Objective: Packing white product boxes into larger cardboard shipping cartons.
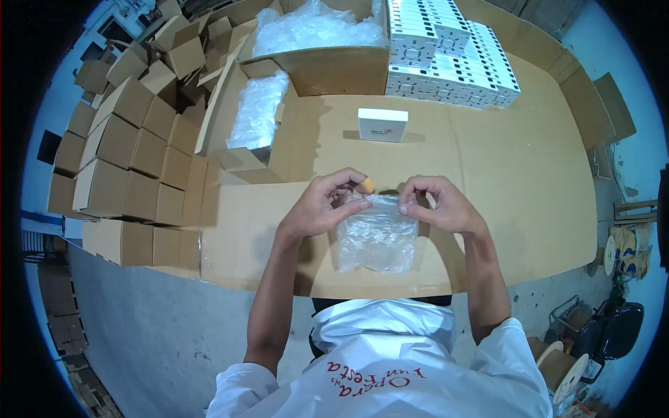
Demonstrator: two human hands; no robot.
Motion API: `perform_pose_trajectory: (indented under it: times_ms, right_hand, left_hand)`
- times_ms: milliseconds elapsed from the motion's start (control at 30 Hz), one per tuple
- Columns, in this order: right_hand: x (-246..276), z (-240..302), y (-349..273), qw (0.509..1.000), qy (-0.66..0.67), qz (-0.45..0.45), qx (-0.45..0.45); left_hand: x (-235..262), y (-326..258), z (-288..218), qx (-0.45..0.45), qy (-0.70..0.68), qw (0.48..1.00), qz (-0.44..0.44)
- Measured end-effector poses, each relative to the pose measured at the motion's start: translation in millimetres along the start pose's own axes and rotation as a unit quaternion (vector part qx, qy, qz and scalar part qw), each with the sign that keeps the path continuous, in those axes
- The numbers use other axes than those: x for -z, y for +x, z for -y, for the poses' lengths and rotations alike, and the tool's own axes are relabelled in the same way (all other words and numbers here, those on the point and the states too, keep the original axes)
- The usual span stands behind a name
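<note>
A clear plastic bag (378, 240) hangs between my two hands near the table's front edge. At its upper left corner, my left hand (327, 202) pinches the edge; one of its fingers wears an orange finger cover (367, 185). The upper right corner is gripped between thumb and fingers of my right hand (440, 204). The bag looks flat and wrinkled, and I cannot tell whether anything is inside. Beyond my hands stands a small white box (382, 125) with a red mark on its front.
An open carton (341, 73) of clear bags (317, 31) stands at the back, with a smaller carton (282, 164) of bags beside it. White patterned boxes (446, 87) are stacked at back right. Brown boxes (125, 150) pile up on the left. Cardboard (529, 202) covers the table.
</note>
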State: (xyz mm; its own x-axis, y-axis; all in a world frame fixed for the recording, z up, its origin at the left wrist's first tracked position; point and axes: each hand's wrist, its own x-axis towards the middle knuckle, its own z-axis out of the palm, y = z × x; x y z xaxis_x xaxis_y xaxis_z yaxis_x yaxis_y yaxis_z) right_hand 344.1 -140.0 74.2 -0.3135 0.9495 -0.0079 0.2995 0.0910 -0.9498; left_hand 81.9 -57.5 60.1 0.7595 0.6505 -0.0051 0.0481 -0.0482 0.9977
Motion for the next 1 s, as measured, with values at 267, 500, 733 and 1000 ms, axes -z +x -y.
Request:
perform_pose_trajectory:
  times_ms: [267, 500, 733, 1000]
  right_hand:
    - [-12.6, 3.2, 15.0, 1.000, 0.028, 0.001, -0.008]
    - [-11.1, 17.0, 17.2, 0.998, 0.067, -0.004, -0.012]
    - [-8.5, 23.9, 33.9, 0.996, -0.028, -0.002, 0.083]
    - [-3.2, 35.9, 50.3, 0.973, -0.082, -0.027, 0.213]
  left_hand:
    - [8.5, -12.8, -17.2, -0.015, 0.140, 0.989, -0.036]
    - [-17.9, -30.7, 14.4, -0.098, -0.069, 0.968, -0.220]
    - [-26.3, -54.6, 37.6, -0.006, -0.069, 0.984, -0.161]
    - [-22.9, -54.3, 45.6, 0.007, -0.038, 0.983, -0.181]
